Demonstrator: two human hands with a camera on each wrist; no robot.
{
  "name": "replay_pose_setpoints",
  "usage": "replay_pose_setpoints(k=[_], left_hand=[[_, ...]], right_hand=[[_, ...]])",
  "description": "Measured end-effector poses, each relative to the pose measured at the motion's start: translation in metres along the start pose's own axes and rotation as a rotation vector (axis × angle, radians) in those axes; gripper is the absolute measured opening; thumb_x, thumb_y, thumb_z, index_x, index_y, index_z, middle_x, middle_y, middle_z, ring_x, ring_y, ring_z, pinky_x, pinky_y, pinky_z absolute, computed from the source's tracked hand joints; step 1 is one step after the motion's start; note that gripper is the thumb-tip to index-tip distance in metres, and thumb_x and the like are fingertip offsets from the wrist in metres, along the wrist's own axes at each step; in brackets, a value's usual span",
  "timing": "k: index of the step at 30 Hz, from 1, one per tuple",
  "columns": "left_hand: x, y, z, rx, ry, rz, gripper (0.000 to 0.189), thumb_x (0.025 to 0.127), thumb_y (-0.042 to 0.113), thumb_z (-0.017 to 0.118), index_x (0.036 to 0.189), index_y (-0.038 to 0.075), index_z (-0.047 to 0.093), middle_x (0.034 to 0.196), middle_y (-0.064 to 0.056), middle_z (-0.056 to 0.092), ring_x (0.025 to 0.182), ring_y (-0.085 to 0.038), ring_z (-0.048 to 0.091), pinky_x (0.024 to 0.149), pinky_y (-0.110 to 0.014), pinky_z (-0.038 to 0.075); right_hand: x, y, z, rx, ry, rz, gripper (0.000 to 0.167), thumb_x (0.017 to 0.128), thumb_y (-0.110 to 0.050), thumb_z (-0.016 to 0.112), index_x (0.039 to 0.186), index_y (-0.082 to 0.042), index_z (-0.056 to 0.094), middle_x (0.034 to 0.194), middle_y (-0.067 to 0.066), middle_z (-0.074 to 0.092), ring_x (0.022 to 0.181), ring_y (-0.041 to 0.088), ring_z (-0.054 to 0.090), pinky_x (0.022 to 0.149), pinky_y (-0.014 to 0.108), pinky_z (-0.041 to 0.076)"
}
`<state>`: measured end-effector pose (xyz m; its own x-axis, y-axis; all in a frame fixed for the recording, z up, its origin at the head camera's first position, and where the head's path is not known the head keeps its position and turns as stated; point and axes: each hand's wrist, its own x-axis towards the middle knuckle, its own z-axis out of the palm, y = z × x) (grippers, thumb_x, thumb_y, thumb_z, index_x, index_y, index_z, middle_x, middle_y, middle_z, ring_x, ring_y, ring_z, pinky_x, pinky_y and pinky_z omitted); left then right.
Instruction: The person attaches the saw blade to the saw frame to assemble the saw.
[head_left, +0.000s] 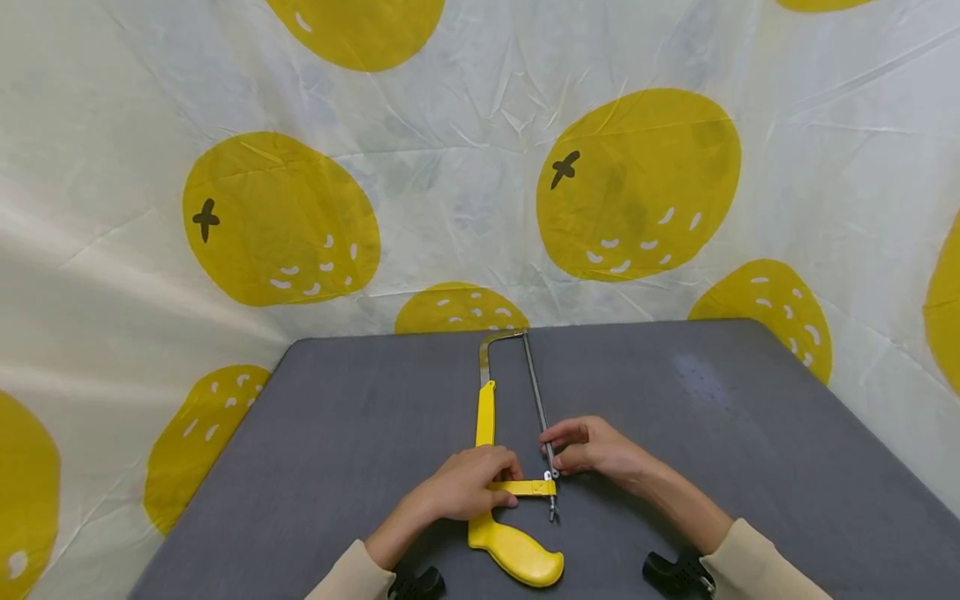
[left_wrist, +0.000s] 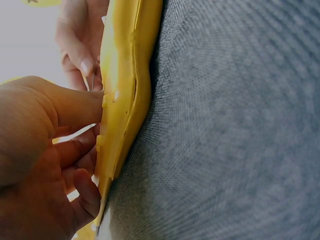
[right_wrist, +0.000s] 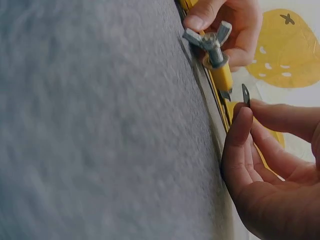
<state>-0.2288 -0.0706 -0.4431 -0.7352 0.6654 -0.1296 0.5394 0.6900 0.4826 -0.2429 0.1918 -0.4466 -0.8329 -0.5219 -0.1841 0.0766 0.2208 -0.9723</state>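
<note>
A hacksaw with a yellow frame (head_left: pixel 486 414) lies on the grey table, its yellow handle (head_left: pixel 525 557) toward me. My left hand (head_left: pixel 471 482) grips the frame near the handle, thumb and fingers about the yellow crosspiece (head_left: pixel 531 488). Along the right side runs the thin blade (head_left: pixel 536 379), its far end at the frame's metal tip. Thumb and fingers of my right hand (head_left: pixel 603 450) pinch the blade's near end. In the right wrist view, the holed blade end (right_wrist: pixel 245 92) sticks out just apart from the small metal pin (right_wrist: pixel 226 94) below the wing nut (right_wrist: pixel 210 42).
The grey table (head_left: pixel 360 433) extends around the saw on both sides. Behind it hangs a pale cloth (head_left: pixel 457 200) printed with yellow fruit. Black wrist devices (head_left: pixel 671 573) show under both sleeves.
</note>
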Motion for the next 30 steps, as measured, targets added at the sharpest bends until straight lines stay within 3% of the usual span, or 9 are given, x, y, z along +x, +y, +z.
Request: replay_pose_setpoints(k=[5, 30], left_hand=[[0.000, 0.001, -0.001, 0.007, 0.005, 0.005, 0.016, 0.094, 0.033, 0.077, 0.105, 0.030, 0.067, 0.091, 0.015, 0.058, 0.081, -0.001, 0.051, 0.074, -0.021, 0.045], [0.000, -0.001, 0.002, 0.012, 0.005, 0.001, 0.016, 0.093, 0.032, 0.078, 0.104, 0.030, 0.067, 0.091, 0.015, 0.057, 0.079, -0.001, 0.051, 0.072, -0.021, 0.044]], right_hand=[[0.002, 0.000, 0.002, 0.006, 0.021, -0.024, 0.052, 0.091, -0.007, 0.070, 0.137, 0.010, 0.055, 0.121, 0.023, 0.065, 0.089, 0.015, 0.065, 0.079, 0.028, 0.059], [0.005, 0.006, 0.013, -0.046, 0.070, -0.047, 0.044, 0.091, -0.006, 0.069, 0.131, 0.009, 0.059, 0.113, 0.024, 0.065, 0.080, 0.017, 0.064, 0.070, 0.029, 0.059]])
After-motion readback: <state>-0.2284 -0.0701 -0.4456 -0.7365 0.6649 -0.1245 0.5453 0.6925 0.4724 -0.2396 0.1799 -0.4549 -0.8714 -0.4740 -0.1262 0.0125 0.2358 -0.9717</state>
